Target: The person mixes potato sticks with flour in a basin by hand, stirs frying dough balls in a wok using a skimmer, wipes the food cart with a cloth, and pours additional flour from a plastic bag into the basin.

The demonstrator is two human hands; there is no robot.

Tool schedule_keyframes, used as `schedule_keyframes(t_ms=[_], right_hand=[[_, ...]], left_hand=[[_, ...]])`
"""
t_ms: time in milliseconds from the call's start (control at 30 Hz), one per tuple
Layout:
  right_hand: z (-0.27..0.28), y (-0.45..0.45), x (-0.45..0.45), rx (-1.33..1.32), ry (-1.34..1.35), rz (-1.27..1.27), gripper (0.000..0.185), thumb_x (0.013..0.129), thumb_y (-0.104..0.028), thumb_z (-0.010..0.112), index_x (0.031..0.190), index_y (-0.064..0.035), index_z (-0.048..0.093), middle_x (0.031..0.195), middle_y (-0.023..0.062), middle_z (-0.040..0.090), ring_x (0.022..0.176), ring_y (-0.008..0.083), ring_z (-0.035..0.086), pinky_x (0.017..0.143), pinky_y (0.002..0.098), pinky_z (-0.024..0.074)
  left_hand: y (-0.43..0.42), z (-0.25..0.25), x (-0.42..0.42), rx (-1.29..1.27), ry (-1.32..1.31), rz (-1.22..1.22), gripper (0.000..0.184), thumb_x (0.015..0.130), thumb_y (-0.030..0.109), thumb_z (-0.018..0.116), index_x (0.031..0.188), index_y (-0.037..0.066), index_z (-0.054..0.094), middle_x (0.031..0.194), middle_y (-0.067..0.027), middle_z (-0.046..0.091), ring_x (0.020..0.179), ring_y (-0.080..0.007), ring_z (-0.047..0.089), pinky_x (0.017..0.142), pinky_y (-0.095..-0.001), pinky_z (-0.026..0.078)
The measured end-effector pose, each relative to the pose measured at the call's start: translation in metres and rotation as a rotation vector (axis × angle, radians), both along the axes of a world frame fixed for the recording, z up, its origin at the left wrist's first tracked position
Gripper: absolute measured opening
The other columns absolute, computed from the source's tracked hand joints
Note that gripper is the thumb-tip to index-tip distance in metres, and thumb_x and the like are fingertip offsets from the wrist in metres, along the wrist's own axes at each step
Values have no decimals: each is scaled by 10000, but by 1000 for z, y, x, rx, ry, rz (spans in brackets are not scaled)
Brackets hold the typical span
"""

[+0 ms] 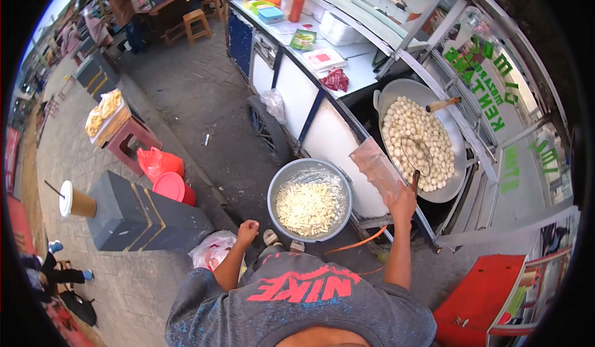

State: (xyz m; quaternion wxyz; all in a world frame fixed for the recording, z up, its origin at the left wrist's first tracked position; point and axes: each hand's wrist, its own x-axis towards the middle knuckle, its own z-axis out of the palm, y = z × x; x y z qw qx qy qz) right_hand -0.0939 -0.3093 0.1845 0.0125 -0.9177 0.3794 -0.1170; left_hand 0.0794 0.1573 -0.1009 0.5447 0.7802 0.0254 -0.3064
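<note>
A large wok [455, 182] on the cart holds many round whitish balls [412, 120]. My right hand [403, 203] is closed at the wok's near edge, around the handle of a wire skimmer [416, 151] that lies over the balls. A pinkish cloth or sheet [377, 167] hangs beside that hand, and whether the fingers hold it too is unclear. My left hand [248, 230] hangs with curled fingers left of a grey basin [273, 186]; what it holds, if anything, is too small to name. Pale cut strips [304, 207] and clear plastic fill the basin.
The cart top [365, 74] carries bottles, containers, white trays and a red cloth [334, 80]. At left stand a concrete block [121, 213] with a cup [77, 201], a red bucket [173, 187] and a stool [133, 142]. A red box [480, 291] is at lower right. People are in the background.
</note>
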Motion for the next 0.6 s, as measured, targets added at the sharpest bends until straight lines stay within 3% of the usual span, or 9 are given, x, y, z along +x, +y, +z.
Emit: schedule_keyframes(t_ms=[100, 200, 267, 367, 400, 433, 467, 533, 600], right_hand=[[3, 78, 71, 330, -512, 421, 457, 821, -183, 670, 1222, 9, 567, 1148, 213, 590, 1070, 380, 558, 927, 430, 441], [-5, 194, 120, 606, -663, 835, 511, 842, -251, 638, 1298, -42, 539, 1284, 210, 535, 1196, 368, 514, 1014, 448, 376], [-55, 239, 143, 331, -497, 1155, 509, 851, -325, 591, 1315, -120, 550, 1317, 184, 524, 1245, 334, 486, 1067, 513, 281], [-73, 203, 186, 369, -499, 1134, 481, 858, -361, 552, 1299, -168, 567, 1338, 166, 515, 1283, 305, 455, 1087, 575, 187], [-85, 181, 206, 177, -382, 1043, 438, 875, -338, 552, 1271, -153, 581, 1332, 167, 517, 1302, 301, 432, 1077, 615, 167], [-89, 161, 225, 220, -380, 834, 381, 897, -328, 539, 1219, -139, 616, 1312, 177, 523, 1309, 302, 419, 1076, 629, 150], [-96, 131, 248, 151, -300, 654, 353, 907, -329, 537, 1174, -126, 648, 1300, 190, 524, 1296, 317, 424, 1072, 639, 142], [-79, 71, 299, 38, -444, 546, 347, 890, -299, 558, 1167, -115, 657, 1297, 218, 515, 1279, 347, 424, 1083, 614, 159], [-56, 17, 358, 22, -496, 457, 411, 853, -302, 605, 1229, -135, 625, 1367, 231, 440, 1304, 374, 376, 1070, 578, 239]], left_hand=[[-65, 85, 7, -224, 187, 113, 399, 955, 383, 533, 1181, 57, 577, 1081, -64, 638, 864, -165, 632, 725, -303, 505], [-130, 142, 14, -607, 422, 250, 632, 959, 576, 392, 1336, 73, 462, 1267, -93, 565, 1068, -236, 584, 900, -387, 457], [-126, 163, 26, -941, 532, 223, 678, 949, 611, 352, 1349, 72, 453, 1315, -112, 525, 1127, -255, 546, 934, -407, 439], [-129, 186, 48, -1422, 753, 108, 749, 934, 663, 293, 1369, 71, 440, 1388, -140, 465, 1217, -283, 489, 985, -438, 411], [-130, 198, 56, -1566, 857, 67, 773, 930, 680, 273, 1375, 70, 436, 1412, -150, 445, 1247, -293, 470, 1002, -448, 402], [-126, 232, 62, -1281, 670, 110, 771, 934, 674, 262, 1397, 78, 418, 1426, -153, 445, 1281, -288, 462, 1018, -439, 402], [-117, 246, 73, -1239, 575, 44, 736, 945, 653, 278, 1386, 84, 430, 1387, -140, 489, 1235, -264, 506, 998, -419, 420], [-99, 210, 107, -1008, 394, 106, 727, 950, 644, 293, 1394, 82, 416, 1374, -122, 497, 1236, -240, 485, 1019, -415, 380], [-82, 158, 149, -828, 353, 268, 637, 974, 583, 327, 1370, 97, 441, 1322, -119, 541, 1152, -228, 554, 927, -377, 458]])
